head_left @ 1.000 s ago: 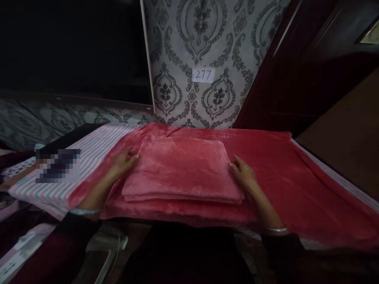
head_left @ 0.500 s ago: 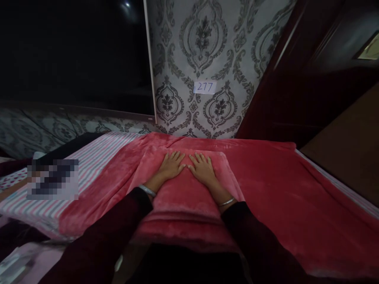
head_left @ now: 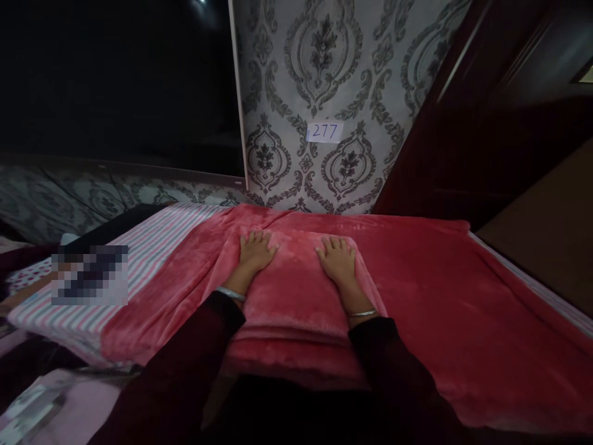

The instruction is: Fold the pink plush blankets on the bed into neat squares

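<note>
A folded pinkish-red plush blanket (head_left: 291, 284) lies in front of me, its layered folds showing along the near edge. My left hand (head_left: 257, 252) rests flat near its far left corner, fingers spread. Close to the far right corner, my right hand (head_left: 337, 259) lies palm down on the same blanket, fingers apart. Each wrist carries a silver bangle. Beneath the folded blanket spreads a larger red plush cover (head_left: 430, 296), which reaches far to the right.
A striped cloth (head_left: 152, 247) shows on the left, with a blurred-out patch (head_left: 90, 275) over it. Behind stand a large dark television (head_left: 120, 86) and a patterned wall with a "277" paper label (head_left: 325, 131). A dark red door (head_left: 463, 142) is at the right.
My hands have slid apart over the folded blanket, the left one to the left and the right one to the right. The view has shifted slightly.
</note>
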